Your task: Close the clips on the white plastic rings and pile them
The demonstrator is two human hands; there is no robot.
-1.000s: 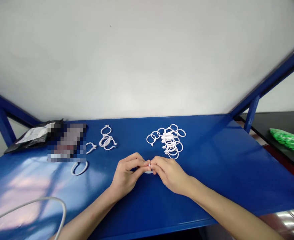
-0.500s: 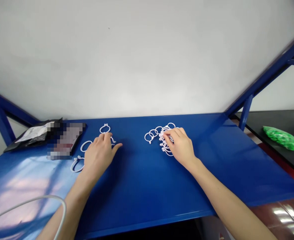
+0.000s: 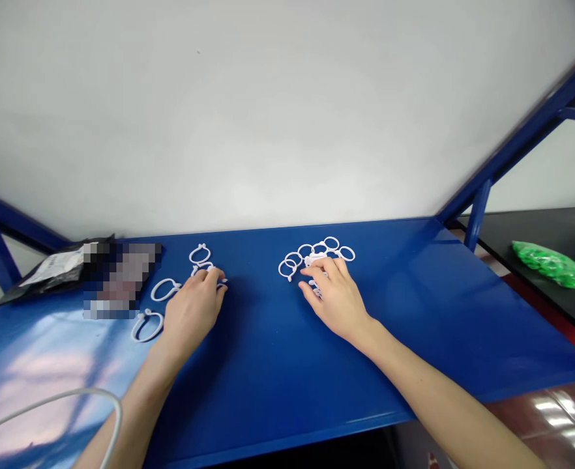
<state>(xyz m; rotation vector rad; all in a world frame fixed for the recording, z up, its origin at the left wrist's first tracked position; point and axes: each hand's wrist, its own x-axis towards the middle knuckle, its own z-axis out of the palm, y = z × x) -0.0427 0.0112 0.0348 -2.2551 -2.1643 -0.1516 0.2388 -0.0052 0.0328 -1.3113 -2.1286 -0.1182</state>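
My left hand (image 3: 194, 305) is low over a group of white plastic rings on the left, each with small knobs at its joint. Its thumb and fingers are closing around the edge of one white ring (image 3: 223, 282), mostly hidden by the hand. Other rings lie beside it: a far ring (image 3: 191, 259), a middle ring (image 3: 152, 294) and a near ring (image 3: 133, 333). My right hand (image 3: 339, 301) hovers palm down over a heap of similar rings (image 3: 347, 260), thumb and index finger apart. The hand covers part of the heap.
The rings lie on a blue table (image 3: 272, 384) against a white wall. A black package (image 3: 55, 267) and a blurred flat packet (image 3: 126, 277) lie at left. A white cable (image 3: 72, 392) crosses the left forearm. A bag of green pieces (image 3: 551, 266) sits on a dark surface at right.
My left thumb has drawn in toward the fingers. My right hand has shifted slightly left and its pinch has opened over the heap, with more rings showing behind it.
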